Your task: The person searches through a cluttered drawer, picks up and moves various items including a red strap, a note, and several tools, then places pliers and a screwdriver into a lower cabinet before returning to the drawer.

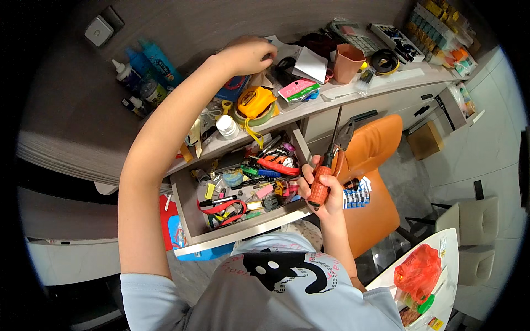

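Observation:
My right hand [331, 194] grips a screwdriver [319, 185] with an orange-red handle, its long shaft pointing up and away. The same hand holds red-handled pliers [344, 138] beside it, jaws upward. My left hand [250, 56] reaches over the cluttered countertop near the wall, fingers curled; whether anything is in them is hidden. Close to it lie a blue item [232, 89], a yellow tape measure [253, 101] on a roll of tape [256, 120], and a white-capped bottle [227, 126]. Below, an open drawer [240, 233] holds pens, a red strap [275, 166] and small items.
A pink cup [348, 63], black tape roll [385, 62] and folded white paper [310, 65] stand along the counter. Bottles [159, 62] line its left end. An orange chair [368, 215] is at my right, with a white table [449, 248] bearing a red plastic bag [419, 269].

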